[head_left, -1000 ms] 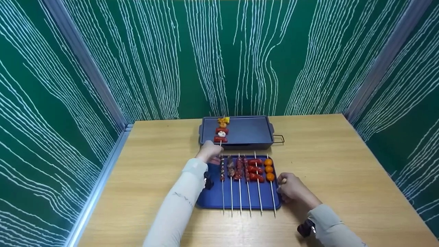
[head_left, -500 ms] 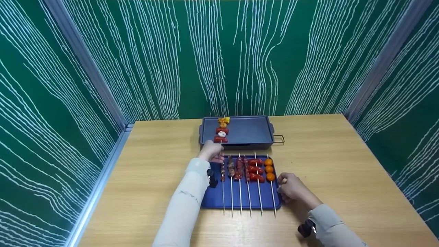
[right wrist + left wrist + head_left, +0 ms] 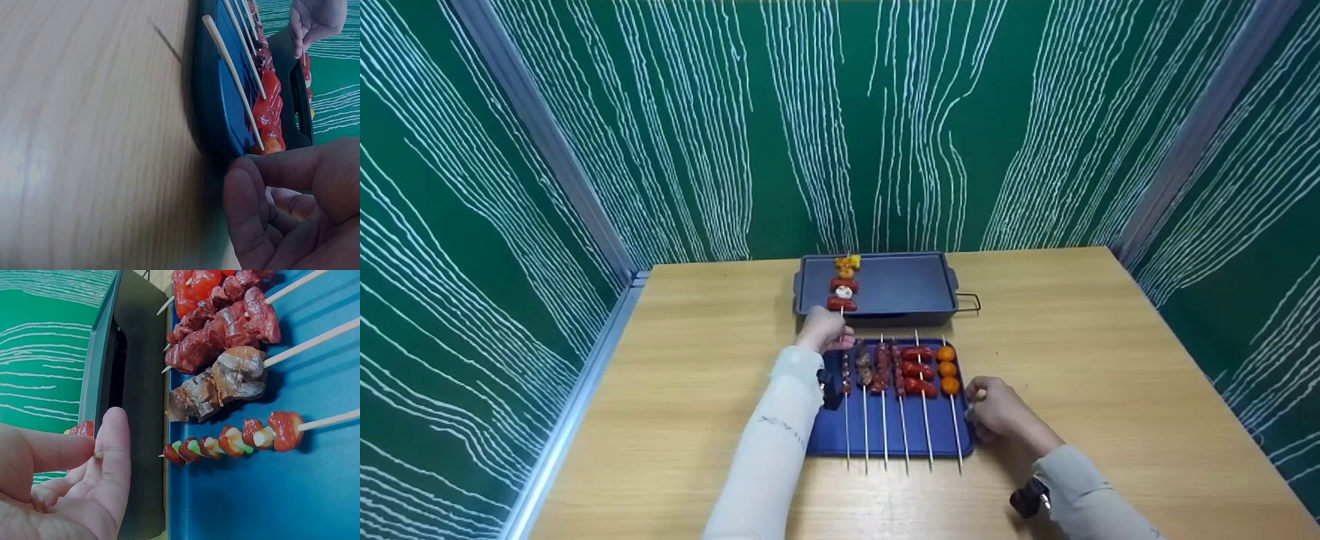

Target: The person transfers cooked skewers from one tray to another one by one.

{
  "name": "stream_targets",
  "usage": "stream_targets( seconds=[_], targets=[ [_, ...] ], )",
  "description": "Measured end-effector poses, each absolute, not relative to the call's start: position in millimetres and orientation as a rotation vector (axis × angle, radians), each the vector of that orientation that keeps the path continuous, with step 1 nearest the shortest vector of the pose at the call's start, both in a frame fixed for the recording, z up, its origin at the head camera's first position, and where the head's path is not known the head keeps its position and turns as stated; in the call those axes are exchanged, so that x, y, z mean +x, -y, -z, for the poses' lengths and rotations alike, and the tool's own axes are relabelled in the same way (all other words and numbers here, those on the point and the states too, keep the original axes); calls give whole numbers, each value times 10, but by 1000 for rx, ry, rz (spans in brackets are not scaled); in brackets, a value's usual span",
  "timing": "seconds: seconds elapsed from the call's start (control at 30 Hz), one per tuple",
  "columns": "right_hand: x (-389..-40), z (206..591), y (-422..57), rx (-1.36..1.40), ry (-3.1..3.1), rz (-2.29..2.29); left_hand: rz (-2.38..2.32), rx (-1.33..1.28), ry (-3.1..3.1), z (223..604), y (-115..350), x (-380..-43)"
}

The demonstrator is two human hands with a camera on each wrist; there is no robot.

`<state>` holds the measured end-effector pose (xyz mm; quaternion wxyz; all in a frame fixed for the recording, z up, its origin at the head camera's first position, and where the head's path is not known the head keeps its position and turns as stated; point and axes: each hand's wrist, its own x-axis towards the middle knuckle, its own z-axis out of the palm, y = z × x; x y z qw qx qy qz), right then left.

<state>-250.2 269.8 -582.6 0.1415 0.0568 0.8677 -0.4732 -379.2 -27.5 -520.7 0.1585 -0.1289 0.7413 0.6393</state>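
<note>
My left hand (image 3: 825, 330) pinches the bare stick of a mixed skewer (image 3: 841, 304) between thumb and fingers. Its red, white and yellow pieces lie over the left side of a dark rectangular grill pan (image 3: 907, 285). The left wrist view shows the stick's end (image 3: 98, 454) at the thumb tip. On the near side is a blue tray (image 3: 829, 439) with several meat, sausage and orange-ball skewers, sticks toward me. My right hand (image 3: 997, 409) grips the tray's right edge, thumb and index finger meeting at the rim in the right wrist view.
The pan has a wire handle (image 3: 969, 302) on its right. Skewer sticks (image 3: 930, 442) jut past the tray's front edge. Both stand on a wooden table (image 3: 697, 360), with green, white-streaked walls (image 3: 915, 135) behind and at the sides.
My left hand and forearm have shifted slightly right, the fingers still on the stick. The skewer on the pan and my right hand look almost unmoved.
</note>
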Motion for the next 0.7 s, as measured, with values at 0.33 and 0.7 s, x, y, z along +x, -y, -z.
stream_targets(
  seconds=[0.33,0.7],
  targets=[
    [-2499,5808,-2699,132,-2510,1362,-1851,-340,-1988,5203,299,-3812],
    [-2493,5801,-2685,157,-2519,1372,-1883,-292,-1943,5102,329,-3796]
  ],
)
